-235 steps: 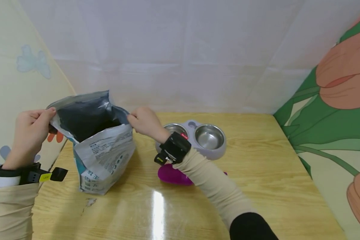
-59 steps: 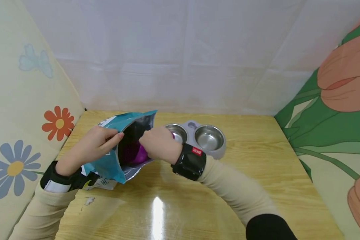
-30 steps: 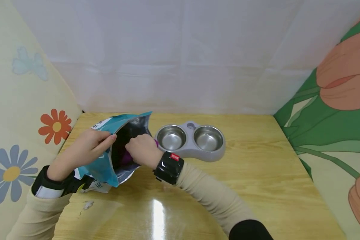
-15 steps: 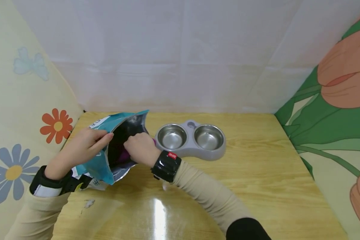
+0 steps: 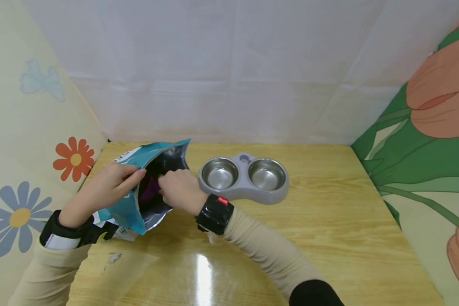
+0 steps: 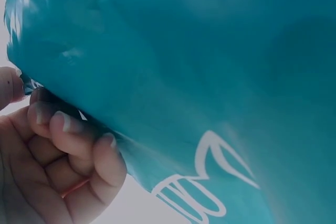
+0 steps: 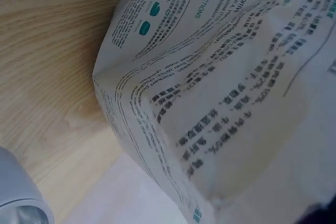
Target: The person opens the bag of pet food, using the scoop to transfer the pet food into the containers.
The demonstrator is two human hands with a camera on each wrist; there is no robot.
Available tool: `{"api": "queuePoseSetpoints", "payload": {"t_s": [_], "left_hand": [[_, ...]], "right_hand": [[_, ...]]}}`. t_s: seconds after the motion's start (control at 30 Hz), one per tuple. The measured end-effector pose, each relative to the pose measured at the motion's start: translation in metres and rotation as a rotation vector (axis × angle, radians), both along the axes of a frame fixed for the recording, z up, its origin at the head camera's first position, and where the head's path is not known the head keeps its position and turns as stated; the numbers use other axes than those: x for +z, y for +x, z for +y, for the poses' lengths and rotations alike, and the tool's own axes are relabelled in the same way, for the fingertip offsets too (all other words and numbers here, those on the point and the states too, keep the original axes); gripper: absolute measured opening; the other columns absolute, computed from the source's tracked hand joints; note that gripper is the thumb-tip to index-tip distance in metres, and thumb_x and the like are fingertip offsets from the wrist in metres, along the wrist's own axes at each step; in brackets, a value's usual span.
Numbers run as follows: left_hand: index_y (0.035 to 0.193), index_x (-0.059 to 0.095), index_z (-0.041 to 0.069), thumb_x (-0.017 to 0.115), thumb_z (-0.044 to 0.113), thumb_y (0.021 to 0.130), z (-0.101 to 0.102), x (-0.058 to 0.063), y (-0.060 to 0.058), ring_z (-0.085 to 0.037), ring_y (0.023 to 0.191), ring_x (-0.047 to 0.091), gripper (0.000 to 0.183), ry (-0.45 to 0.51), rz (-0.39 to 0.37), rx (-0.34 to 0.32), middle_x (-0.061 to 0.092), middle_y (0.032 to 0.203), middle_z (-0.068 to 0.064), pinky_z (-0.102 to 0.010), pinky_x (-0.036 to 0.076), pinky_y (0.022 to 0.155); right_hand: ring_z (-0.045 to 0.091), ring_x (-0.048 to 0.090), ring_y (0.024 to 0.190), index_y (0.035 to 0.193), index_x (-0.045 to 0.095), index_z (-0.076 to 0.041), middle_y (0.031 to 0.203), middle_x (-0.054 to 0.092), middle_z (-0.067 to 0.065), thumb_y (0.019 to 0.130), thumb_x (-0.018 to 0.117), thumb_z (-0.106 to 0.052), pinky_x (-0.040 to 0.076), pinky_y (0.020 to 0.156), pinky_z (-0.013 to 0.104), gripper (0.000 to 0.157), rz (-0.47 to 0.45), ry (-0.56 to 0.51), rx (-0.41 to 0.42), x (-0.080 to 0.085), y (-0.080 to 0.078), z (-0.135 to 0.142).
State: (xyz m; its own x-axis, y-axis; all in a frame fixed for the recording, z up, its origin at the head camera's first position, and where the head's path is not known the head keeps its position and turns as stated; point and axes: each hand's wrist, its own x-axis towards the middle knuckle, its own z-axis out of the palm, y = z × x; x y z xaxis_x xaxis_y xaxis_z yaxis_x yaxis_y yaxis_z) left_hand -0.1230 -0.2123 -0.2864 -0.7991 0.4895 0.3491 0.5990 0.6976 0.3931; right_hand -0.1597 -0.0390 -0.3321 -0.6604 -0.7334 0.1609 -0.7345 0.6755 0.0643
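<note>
A teal and white pet food bag (image 5: 128, 212) leans with its silvery open mouth toward the right. My left hand (image 5: 112, 187) pinches the bag's near rim between thumb and fingers; in the left wrist view the fingers curl at the edge of the teal side. At the mouth, my right hand (image 5: 181, 191) is closed in a fist around the handle of a purple scoop (image 5: 150, 190). The scoop's bowl is inside the dark bag, partly hidden, and its contents cannot be made out. The bag's printed white side (image 7: 210, 103) fills much of the right wrist view.
A grey double pet feeder (image 5: 245, 193) with two steel bowls stands just right of the bag. Both bowls show bare metal. The wooden table (image 5: 329, 238) meets a white backdrop behind, with flower-painted panels at both sides.
Earlier the bag stood upright between both hands and the scoop lay on the table. Now the bag is tilted rightward, the scoop inside it. Lately the scoop has turned slightly in the bag.
</note>
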Motion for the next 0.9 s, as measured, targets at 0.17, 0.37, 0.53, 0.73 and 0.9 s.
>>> {"api": "queuePoseSetpoints", "payload": {"t_s": [0.17, 0.37, 0.53, 0.73, 0.9], "left_hand": [[0.058, 0.042, 0.017, 0.056, 0.015, 0.09, 0.001, 0.0, 0.001, -0.002, 0.043, 0.027, 0.035, -0.008, -0.01, 0.015, 0.024, 0.051, 0.012, -0.021, 0.026, 0.044], [0.058, 0.041, 0.016, 0.054, 0.016, 0.091, 0.0, 0.002, 0.001, -0.002, 0.043, 0.026, 0.036, -0.026, -0.028, 0.036, 0.024, 0.051, 0.01, -0.022, 0.026, 0.044], [0.057, 0.04, 0.016, 0.052, 0.019, 0.093, -0.001, 0.002, 0.001, -0.002, 0.043, 0.025, 0.038, -0.029, -0.007, 0.033, 0.023, 0.051, 0.011, -0.022, 0.026, 0.044], [0.056, 0.037, 0.017, 0.053, 0.017, 0.092, -0.001, 0.005, -0.002, -0.001, 0.043, 0.022, 0.039, -0.012, 0.044, 0.004, 0.021, 0.051, 0.013, -0.022, 0.023, 0.044], [0.056, 0.038, 0.017, 0.054, 0.015, 0.091, -0.001, 0.006, -0.003, -0.001, 0.043, 0.022, 0.039, -0.013, 0.048, 0.001, 0.021, 0.052, 0.013, -0.021, 0.024, 0.044]], "right_hand": [[0.015, 0.058, 0.058, 0.085, 0.06, -0.013, 0.071, 0.06, -0.001, 0.086, 0.059, -0.033, 0.045, 0.046, 0.028, 0.02, -0.037, -0.046, -0.055, 0.006, 0.003, 0.012], [0.015, 0.057, 0.056, 0.089, 0.062, -0.015, 0.069, 0.059, -0.001, 0.085, 0.06, -0.036, 0.043, 0.045, 0.029, 0.022, -0.021, -0.005, -0.096, 0.016, 0.008, 0.031], [0.016, 0.059, 0.058, 0.098, 0.062, -0.015, 0.069, 0.06, 0.0, 0.085, 0.059, -0.039, 0.042, 0.045, 0.029, 0.027, -0.014, -0.016, -0.092, 0.014, 0.008, 0.047], [0.014, 0.058, 0.058, 0.104, 0.064, -0.016, 0.07, 0.061, -0.001, 0.085, 0.06, -0.039, 0.042, 0.046, 0.028, 0.031, 0.004, -0.15, -0.075, 0.006, 0.007, 0.072], [0.012, 0.053, 0.054, 0.109, 0.064, -0.013, 0.069, 0.061, -0.001, 0.083, 0.063, -0.035, 0.041, 0.048, 0.027, 0.035, 0.006, -0.284, -0.06, -0.007, 0.006, 0.092]]}}
